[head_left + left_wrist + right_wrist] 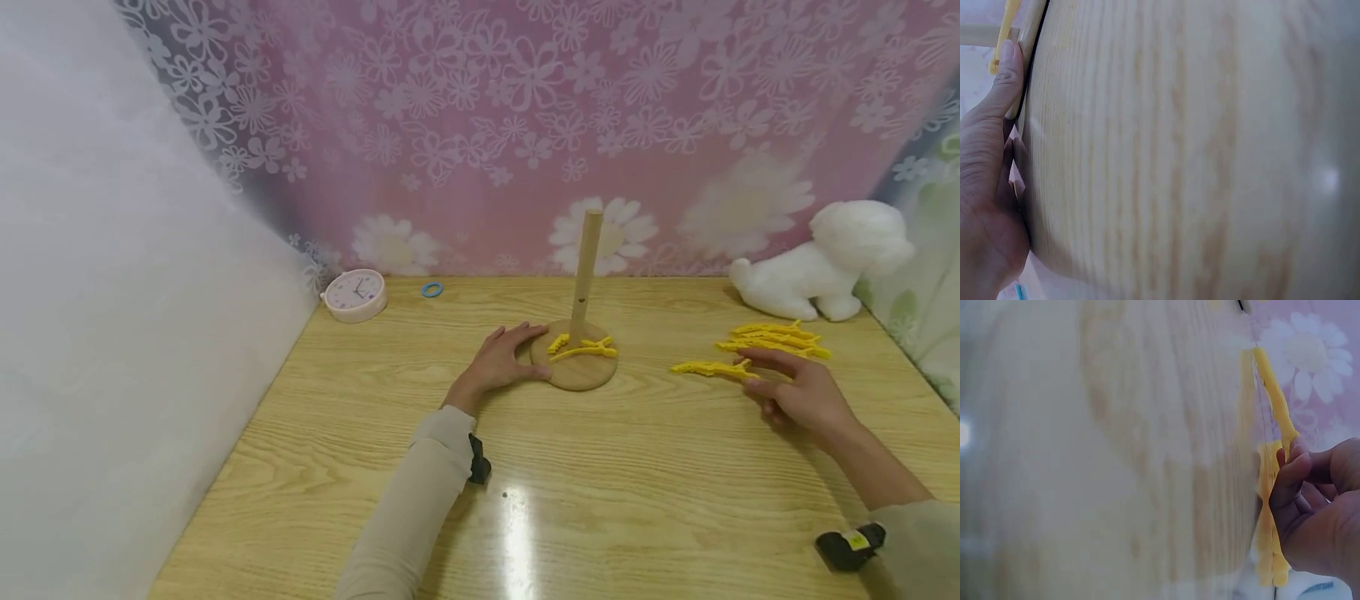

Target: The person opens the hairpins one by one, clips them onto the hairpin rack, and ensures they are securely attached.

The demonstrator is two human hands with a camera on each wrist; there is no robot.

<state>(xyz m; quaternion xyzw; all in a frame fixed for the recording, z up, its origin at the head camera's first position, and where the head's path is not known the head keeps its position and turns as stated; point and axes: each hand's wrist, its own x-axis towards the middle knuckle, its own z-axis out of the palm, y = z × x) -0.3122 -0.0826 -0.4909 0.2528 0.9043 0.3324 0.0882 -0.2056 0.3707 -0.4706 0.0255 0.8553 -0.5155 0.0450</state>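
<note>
Firstly, one yellow, branch-shaped plastic piece point(708, 368), right of centre in the head frame, its narrow end pointing left; whether it touches the desk cannot be told. Right hand point(806, 396): fingers pinched on that piece at its right end.

Just beyond: a pile of matching yellow branch-shaped pieces point(776, 340), lying close together.

Centre of frame: one round, flat, pale wooden base point(581, 381) bearing an upright wooden post point(588, 250); similar yellow plastic branchwork point(588, 351) on the base, about the post's foot. Left hand point(502, 362): thumb and fingers apart, holding the base around its left edge.

Upper right: one white plush dog point(825, 267), near the pile. Left, toward the back: one round, pale pink clock point(356, 296); just beside it, one small blue ring point(432, 289).

Support: wood-grained desk point(337, 433). Backdrop, top of frame: pink curtain with white flowers point(480, 167).
</note>
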